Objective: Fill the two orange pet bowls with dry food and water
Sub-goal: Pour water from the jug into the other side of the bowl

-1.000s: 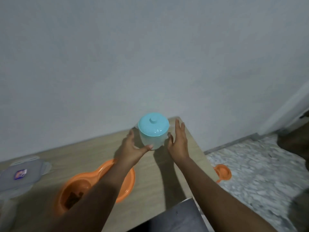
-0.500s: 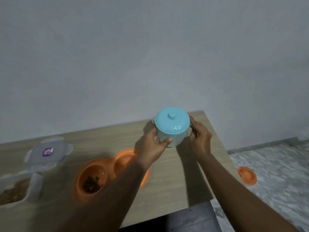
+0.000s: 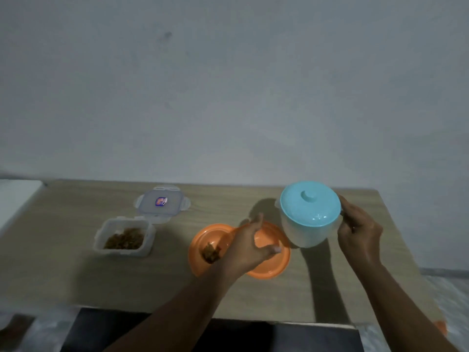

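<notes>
Now right hand (image 3: 359, 231) fingers grip jug (image 3: 308, 217) handle; left hand (image 3: 250, 246) apart.

The left hand (image 3: 250, 246) and its forearm cover the middle of the orange double bowl (image 3: 269, 269); the jug's (image 3: 308, 231) handle is hidden behind the right hand (image 3: 359, 231).

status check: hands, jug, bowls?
Right hand grips lidded jug by its handle, raised beside the orange bowls. Left hand open, over bowls. Left bowl has food; lid on.
</notes>
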A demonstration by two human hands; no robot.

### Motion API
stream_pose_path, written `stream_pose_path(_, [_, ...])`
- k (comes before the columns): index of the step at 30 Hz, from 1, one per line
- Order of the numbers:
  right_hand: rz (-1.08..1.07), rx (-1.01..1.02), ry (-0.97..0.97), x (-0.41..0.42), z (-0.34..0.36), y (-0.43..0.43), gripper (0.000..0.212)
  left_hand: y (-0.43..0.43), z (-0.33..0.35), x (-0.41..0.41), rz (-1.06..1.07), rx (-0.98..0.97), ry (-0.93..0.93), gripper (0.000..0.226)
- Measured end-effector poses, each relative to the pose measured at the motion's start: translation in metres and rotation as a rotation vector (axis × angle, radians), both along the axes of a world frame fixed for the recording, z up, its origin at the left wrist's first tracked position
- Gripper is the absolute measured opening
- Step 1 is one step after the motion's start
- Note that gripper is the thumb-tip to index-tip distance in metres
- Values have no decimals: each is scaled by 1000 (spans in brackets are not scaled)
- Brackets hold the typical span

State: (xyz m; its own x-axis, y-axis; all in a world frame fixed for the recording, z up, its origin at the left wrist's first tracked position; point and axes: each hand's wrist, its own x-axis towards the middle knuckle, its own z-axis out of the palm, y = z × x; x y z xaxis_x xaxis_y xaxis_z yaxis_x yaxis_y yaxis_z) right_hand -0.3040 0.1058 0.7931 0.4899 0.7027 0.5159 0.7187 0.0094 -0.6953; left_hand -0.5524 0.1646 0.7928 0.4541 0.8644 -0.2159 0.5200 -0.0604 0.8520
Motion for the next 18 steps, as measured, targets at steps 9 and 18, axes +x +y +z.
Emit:
stream_pose_path(9, [29,-81,-187,-13,9,-10,73,10,-32,-39,-302,206,435,86])
stream_pose_path(18, [129,-133,-365,-17,11,-3,63,18,-38,-49,-346,337,485,74])
